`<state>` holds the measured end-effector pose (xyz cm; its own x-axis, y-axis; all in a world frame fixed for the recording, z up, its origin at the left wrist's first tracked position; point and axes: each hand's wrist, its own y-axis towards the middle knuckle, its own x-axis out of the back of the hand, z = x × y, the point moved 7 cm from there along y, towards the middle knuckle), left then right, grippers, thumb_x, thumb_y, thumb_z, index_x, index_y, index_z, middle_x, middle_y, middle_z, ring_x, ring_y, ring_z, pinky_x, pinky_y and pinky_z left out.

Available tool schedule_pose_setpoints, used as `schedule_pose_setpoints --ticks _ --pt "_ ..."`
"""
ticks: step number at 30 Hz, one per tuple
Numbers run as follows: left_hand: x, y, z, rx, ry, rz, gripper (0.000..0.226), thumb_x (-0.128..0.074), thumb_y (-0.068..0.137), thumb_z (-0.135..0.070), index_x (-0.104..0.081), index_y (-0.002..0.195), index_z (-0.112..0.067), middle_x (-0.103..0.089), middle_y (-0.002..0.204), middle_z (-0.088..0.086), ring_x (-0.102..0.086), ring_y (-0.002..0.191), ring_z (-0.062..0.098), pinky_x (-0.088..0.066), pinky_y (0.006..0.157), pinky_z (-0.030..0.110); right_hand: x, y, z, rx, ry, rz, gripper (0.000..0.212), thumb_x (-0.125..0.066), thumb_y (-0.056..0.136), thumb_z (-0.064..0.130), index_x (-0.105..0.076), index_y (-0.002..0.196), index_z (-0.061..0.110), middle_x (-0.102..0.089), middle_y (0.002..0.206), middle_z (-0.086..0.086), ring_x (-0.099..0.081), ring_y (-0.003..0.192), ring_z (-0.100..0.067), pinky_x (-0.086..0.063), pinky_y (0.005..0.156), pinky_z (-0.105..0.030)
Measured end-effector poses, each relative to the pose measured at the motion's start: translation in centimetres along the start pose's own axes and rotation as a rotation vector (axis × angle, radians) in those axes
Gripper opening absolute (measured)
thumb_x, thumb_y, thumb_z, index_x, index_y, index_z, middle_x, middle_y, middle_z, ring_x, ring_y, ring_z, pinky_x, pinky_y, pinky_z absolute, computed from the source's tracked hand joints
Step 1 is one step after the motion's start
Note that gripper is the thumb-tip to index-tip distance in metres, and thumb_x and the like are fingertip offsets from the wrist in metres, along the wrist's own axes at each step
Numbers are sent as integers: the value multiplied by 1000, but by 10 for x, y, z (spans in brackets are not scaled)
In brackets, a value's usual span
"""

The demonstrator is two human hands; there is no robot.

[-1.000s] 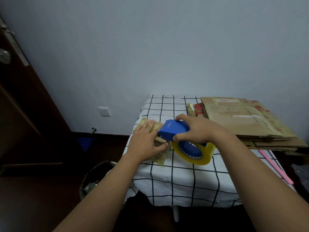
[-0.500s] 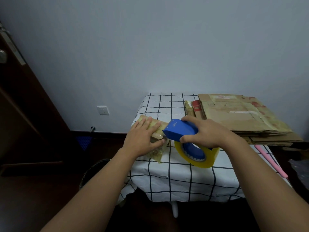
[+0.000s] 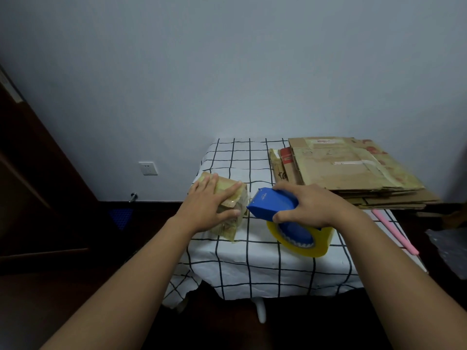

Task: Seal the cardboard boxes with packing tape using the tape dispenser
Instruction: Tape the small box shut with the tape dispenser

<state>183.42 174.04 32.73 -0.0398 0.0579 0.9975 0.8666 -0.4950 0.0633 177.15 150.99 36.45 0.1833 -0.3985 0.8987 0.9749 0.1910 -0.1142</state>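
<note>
A small cardboard box [image 3: 231, 195], wrapped in yellowish tape, sits at the left edge of the checked table [image 3: 252, 261]. My left hand [image 3: 211, 205] lies flat on top of it, fingers straight, thumb along its near side. My right hand [image 3: 310, 205] grips a blue tape dispenser [image 3: 271, 204] that carries a yellow tape roll [image 3: 305, 239]. The dispenser's nose sits just right of the box, with a narrow gap between them.
A stack of flattened cardboard boxes [image 3: 348, 173] fills the table's back right. A pink stick [image 3: 394, 231] lies along the right edge. A wall socket [image 3: 147, 168] is on the wall at left, with a dark door [image 3: 32, 173] beside it.
The dispenser has pulled away to the right from the box, opening a gap. My left hand stays pressed on the box top. The view has shifted slightly.
</note>
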Motion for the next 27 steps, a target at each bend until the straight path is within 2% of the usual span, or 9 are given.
schedule_pose_setpoints --ticks 2,5,8,15,21,27 --pt "0 0 0 -23 36 40 84 -30 73 -88 15 140 -66 5 164 13 4 151 32 -3 121 50 -4 4 2 -8 -28 16 81 -62 70 72 -32 143 51 -47 117 6 -53 93 -16 -46 67 -29" --pt "1 4 0 -48 57 57 85 -46 82 -77 6 147 -59 5 165 0 1 150 35 -5 120 54 -6 11 6 -8 -63 34 79 -63 74 69 -34 144 47 -46 117 7 -52 95 -17 -48 69 -30" --pt "2 5 -2 -58 74 49 81 -45 86 -72 3 149 -56 0 165 -5 -3 150 36 -8 119 57 -6 16 10 -12 -68 49 79 -65 75 67 -36 145 46 -46 118 6 -51 96 -17 -48 69 -29" --pt "1 6 -7 -46 90 30 74 -42 90 -68 5 147 -60 1 166 -1 0 149 38 -8 118 60 -5 30 16 -34 -65 111 83 -67 70 65 -39 145 44 -47 118 7 -55 96 -15 -47 69 -27" --pt "-2 6 -14 -53 96 26 62 -40 94 -62 -5 145 -64 5 165 6 8 148 41 3 114 66 -3 44 25 -53 -107 166 83 -69 69 65 -43 144 41 -50 119 4 -55 86 -10 -47 61 -25" --pt "-3 7 -15 -59 108 17 56 -39 94 -63 -13 144 -62 1 165 9 4 148 43 1 114 68 5 55 33 -55 -151 194 76 -70 68 66 -55 137 36 -55 121 1 -56 93 -16 -51 75 -31"
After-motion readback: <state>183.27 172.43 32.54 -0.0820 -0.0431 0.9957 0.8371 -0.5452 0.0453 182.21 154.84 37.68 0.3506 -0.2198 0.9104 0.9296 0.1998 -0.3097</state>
